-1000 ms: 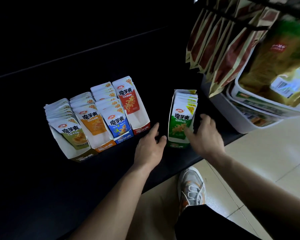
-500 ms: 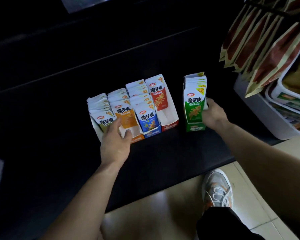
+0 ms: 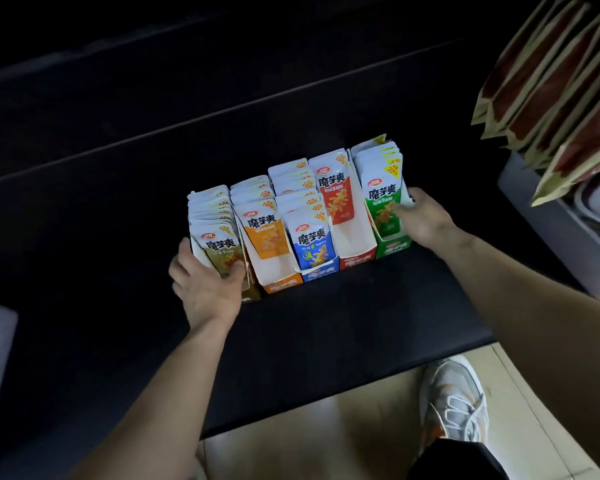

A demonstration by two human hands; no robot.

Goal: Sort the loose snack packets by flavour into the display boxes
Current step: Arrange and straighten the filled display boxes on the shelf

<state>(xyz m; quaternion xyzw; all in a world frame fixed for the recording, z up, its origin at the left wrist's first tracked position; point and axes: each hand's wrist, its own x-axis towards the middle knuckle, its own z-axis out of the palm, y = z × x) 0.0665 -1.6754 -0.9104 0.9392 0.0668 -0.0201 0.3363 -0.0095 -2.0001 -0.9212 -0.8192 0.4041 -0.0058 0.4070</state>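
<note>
With the row of boxes [image 3: 321, 268] lying crosswise between them, our left hand [image 3: 207, 285] grips the olive cardboard display box [image 3: 253, 293], our right hand [image 3: 425, 220] the green cardboard display box [image 3: 394, 245].

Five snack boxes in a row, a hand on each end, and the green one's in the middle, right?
No. The head view shows the green box at the right end, gripped by the right hand; the blue box is in the middle. The left hand grips the olive box.
</note>
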